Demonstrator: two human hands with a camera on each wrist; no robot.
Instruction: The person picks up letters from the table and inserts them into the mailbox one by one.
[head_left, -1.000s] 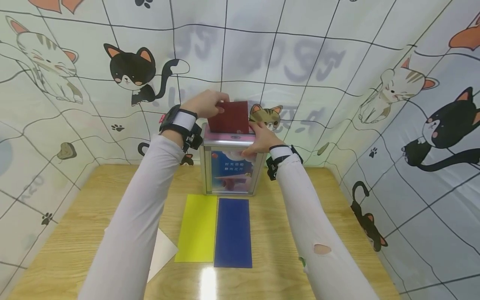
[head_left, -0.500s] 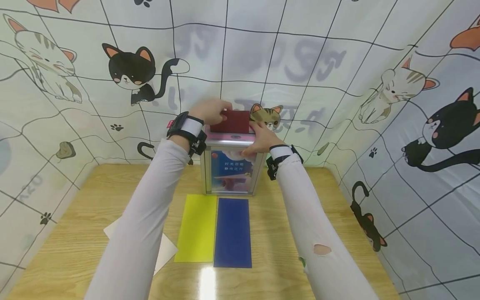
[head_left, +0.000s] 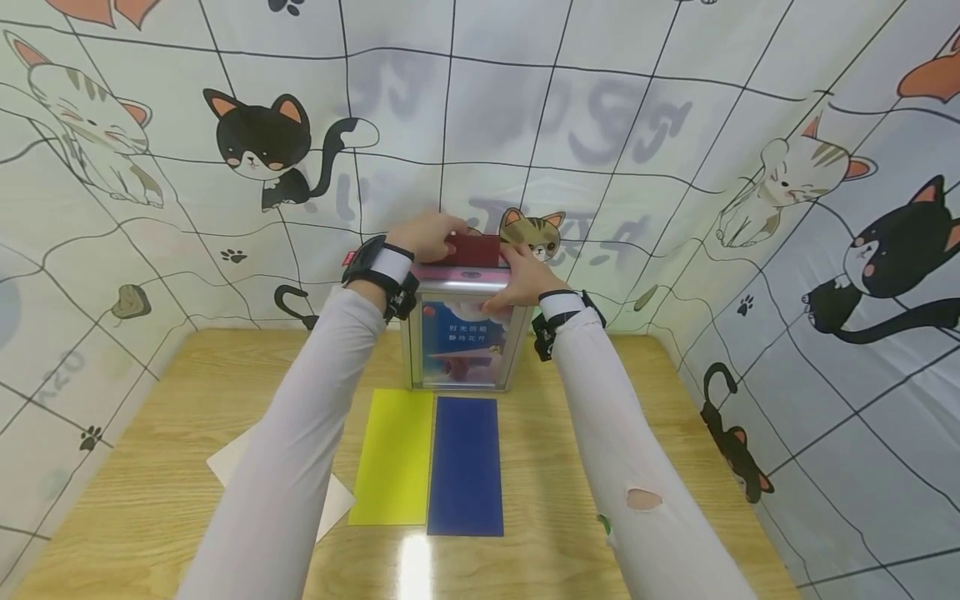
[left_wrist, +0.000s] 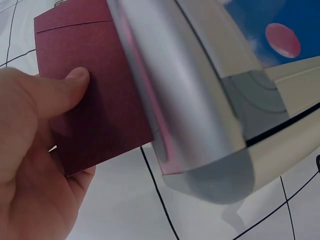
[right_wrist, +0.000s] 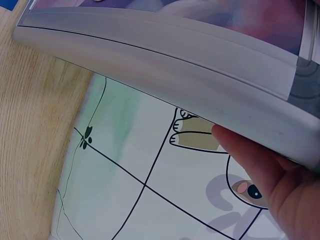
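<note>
One thin, light, fairly stiff red envelope (left_wrist: pixel 92 85) is sitting partway in the box (head_left: pixel 461 333) slot. Your left hand (head_left: pixel 427 233) is pinching its free end at 9 o'clock, thumb flat; keep gripping there. Your right hand (head_left: pixel 525 279) is clasping the box's top corner at 3 o'clock.

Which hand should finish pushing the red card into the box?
Left, probably. The left hand already pinches the red card standing partly in the slot; the right hand holds the box steady.
</note>
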